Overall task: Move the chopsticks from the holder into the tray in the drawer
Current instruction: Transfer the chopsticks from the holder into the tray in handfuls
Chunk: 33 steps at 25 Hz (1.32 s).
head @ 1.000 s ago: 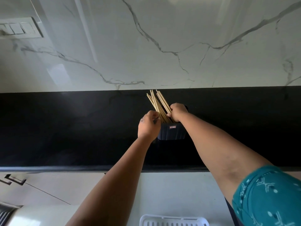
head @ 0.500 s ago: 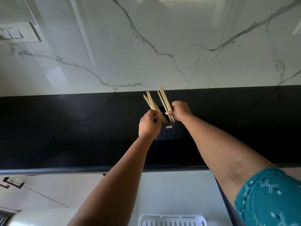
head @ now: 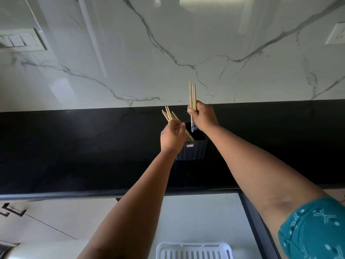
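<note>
Glossy veined marble wall (head: 186, 43) above a black counter (head: 74, 146).

There are two hands (head: 171, 136), two bunches of chopsticks (head: 192, 96), one dark holder (head: 192, 151), one white tray (head: 194, 250) and two wall switch plates (head: 20, 40).

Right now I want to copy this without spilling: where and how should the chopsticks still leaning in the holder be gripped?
Grip the leaning chopsticks around the bare mid-shaft above the holder rim, coming from the left, as the left hand does. They fan up and left with their lower ends inside the holder, so that side probably lets the fingers wrap the whole bundle.
</note>
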Each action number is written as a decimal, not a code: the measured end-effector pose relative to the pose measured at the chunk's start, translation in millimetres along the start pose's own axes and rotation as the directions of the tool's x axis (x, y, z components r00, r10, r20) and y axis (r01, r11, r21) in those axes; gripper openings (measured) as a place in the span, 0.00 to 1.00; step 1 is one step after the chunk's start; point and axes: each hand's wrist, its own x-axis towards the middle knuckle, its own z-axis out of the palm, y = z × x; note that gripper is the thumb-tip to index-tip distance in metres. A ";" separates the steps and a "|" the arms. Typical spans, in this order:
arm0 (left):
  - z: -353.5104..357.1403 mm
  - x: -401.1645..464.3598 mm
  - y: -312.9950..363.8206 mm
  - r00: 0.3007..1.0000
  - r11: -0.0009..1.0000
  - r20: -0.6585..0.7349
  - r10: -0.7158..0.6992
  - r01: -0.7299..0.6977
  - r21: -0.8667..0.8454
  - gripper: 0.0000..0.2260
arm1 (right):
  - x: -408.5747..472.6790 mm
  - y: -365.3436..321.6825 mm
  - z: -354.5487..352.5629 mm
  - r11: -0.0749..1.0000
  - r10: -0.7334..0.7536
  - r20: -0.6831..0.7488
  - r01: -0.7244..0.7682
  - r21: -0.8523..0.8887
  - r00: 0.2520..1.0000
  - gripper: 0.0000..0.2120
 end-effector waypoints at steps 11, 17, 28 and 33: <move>-16.0 -145.2 -2.0 0.805 0.483 0.207 -0.556 0.515 -0.708 0.10 | -228.7 -22.9 4.3 0.687 -0.406 0.111 0.383 -0.618 0.907 0.19; -21.5 -232.8 -138.6 0.524 0.118 0.514 -0.679 0.769 -0.629 0.11 | -342.7 71.3 26.2 0.787 0.034 0.630 0.368 -0.496 0.776 0.12; -61.4 -278.0 -246.1 0.634 0.623 0.053 -0.771 0.735 0.266 0.11 | -377.4 139.2 73.2 0.737 0.425 0.745 0.281 -0.614 0.515 0.24; -35.2 -294.7 -256.9 0.608 0.641 0.226 -0.761 0.652 0.405 0.13 | -379.0 147.9 92.6 0.747 0.476 0.761 0.253 -0.614 0.441 0.23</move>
